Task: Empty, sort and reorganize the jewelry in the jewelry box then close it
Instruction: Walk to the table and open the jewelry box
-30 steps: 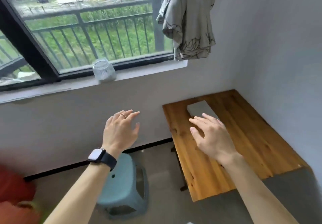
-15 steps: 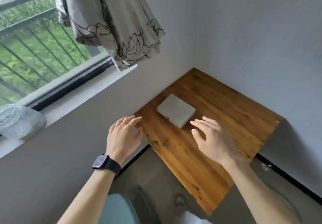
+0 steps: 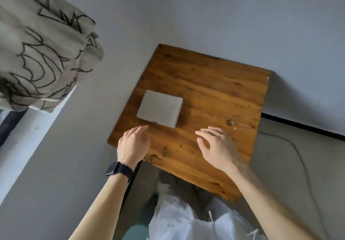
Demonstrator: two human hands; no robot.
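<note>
Grey jewelry box [image 3: 160,109], lid shut, lies flat on the wooden counter [image 3: 220,90], on the left half of the top, with a small dark clasp [image 3: 154,122] on its near edge. Left hand [image 3: 133,144] hovers near the box's near-left corner, fingers straight and loose, holding nothing, fingertips close to the box but apart from it. It has a thin ring [image 3: 132,131] on one finger and a dark watch [image 3: 117,170] on the wrist. Right hand [image 3: 216,146] is over the near-right part of the counter, right of the box, fingers spread and slightly bent, holding nothing. Can't tell if either hand touches the wood. Counter sits in a corner against the grey wall [image 3: 205,15]. Patterned grey cloth [image 3: 43,52] hangs far left, above a pale window sill [image 3: 22,142]. Dark cable [image 3: 298,152] lies on the floor right of the counter. Person's white garment [image 3: 179,221] shows at the near edge.
</note>
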